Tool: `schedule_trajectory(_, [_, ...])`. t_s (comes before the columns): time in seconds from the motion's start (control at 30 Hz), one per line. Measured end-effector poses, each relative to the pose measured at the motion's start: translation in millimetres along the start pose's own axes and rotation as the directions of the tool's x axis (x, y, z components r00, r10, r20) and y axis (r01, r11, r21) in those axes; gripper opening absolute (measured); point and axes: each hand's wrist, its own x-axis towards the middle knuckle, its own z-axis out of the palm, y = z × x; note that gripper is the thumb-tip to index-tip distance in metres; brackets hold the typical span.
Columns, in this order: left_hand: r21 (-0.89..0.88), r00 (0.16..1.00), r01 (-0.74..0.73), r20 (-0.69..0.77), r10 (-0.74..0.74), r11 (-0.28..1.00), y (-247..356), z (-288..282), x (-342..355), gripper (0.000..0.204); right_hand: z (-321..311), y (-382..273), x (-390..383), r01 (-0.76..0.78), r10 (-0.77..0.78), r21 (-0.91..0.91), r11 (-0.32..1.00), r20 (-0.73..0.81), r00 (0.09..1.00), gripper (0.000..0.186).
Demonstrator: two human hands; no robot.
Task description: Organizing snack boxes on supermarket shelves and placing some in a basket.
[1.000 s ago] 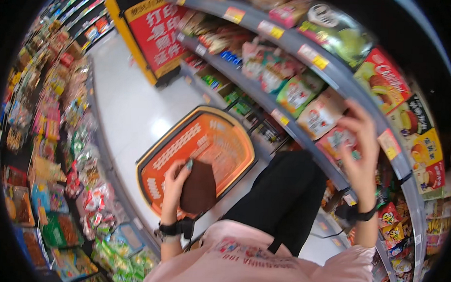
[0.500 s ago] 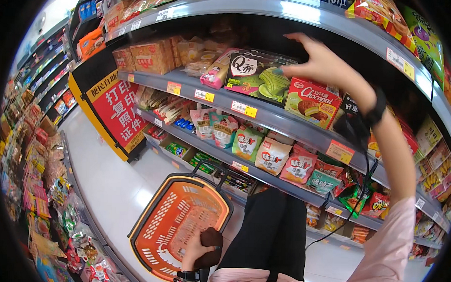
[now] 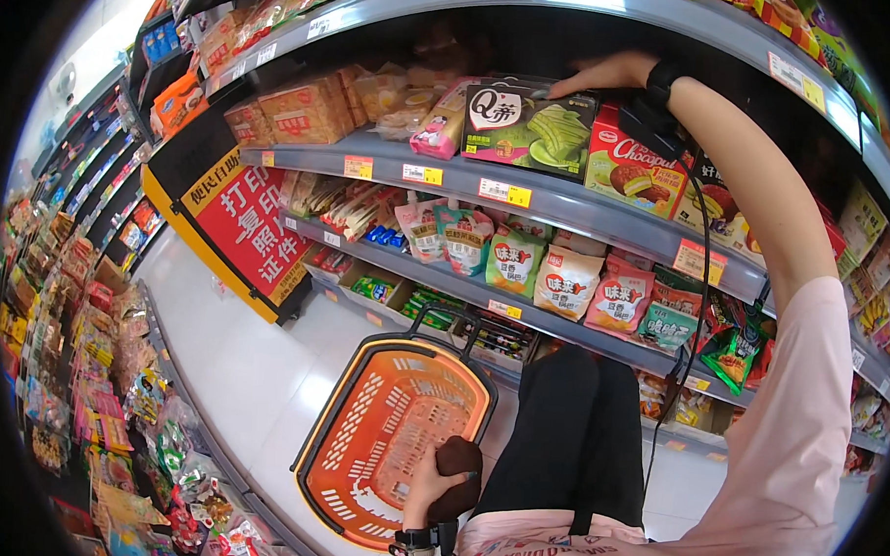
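Note:
My left hand (image 3: 428,486) is closed around a dark brown rounded thing (image 3: 458,475) at the near right side of an orange shopping basket (image 3: 319,430). What exactly the brown thing is I cannot make out. At the shelf, my right hand (image 3: 609,76) reaches over a green-and-black cake box (image 3: 529,129). A stretched-out digit lies along the box's top edge; the other fingers are partly hidden in the dark behind. No grip on the box shows. Below that wrist stands a red-and-green box of chocolate pies (image 3: 637,175).
A pink package (image 3: 441,121) and tan biscuit packs (image 3: 304,111) fill the shelf's left. Several snack pouches (image 3: 567,282) line the shelf below. A red-and-black sign board (image 3: 241,227) stands at the shelf end. A dark cable (image 3: 695,287) hangs from my right wrist. Packaged goods crowd the left aisle.
My right hand, spread above the boxes before, has moved up and back over the cake box's top edge. My left hand keeps its hold on the brown thing. The view has shifted slightly.

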Motion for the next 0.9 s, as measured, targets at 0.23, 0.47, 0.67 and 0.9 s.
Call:
schedule_trajectory(0.23, [-0.014, 0.998, 0.032, 0.048, -0.032, 0.999, 2.0, -3.5, 2.4, 0.068, 7.0, -16.1, -2.3, 0.049, -0.05, 0.013, 0.999, 0.171, 0.984, 0.119])
schedule_trajectory(0.47, [0.019, 0.999, 0.023, 0.029, -0.024, 1.0, 7.9, -3.8, -0.2, 0.068, 13.8, -7.7, 15.7, 0.083, -0.074, -0.081, 0.993, 0.104, 0.992, 0.118])
schedule_trajectory(0.67, [-0.016, 0.999, 0.033, 0.042, -0.033, 0.999, 2.6, -2.1, 2.0, 0.069, 17.0, -12.2, 12.7, 0.159, -0.149, -0.092, 0.983, 0.111, 0.983, 0.112])
schedule_trajectory(0.9, [-0.066, 1.0, 0.018, 0.027, -0.016, 0.998, -6.9, -0.1, 3.5, 0.066, 17.0, -10.9, 10.3, 0.135, -0.132, -0.038, 0.99, 0.084, 0.988, 0.108])
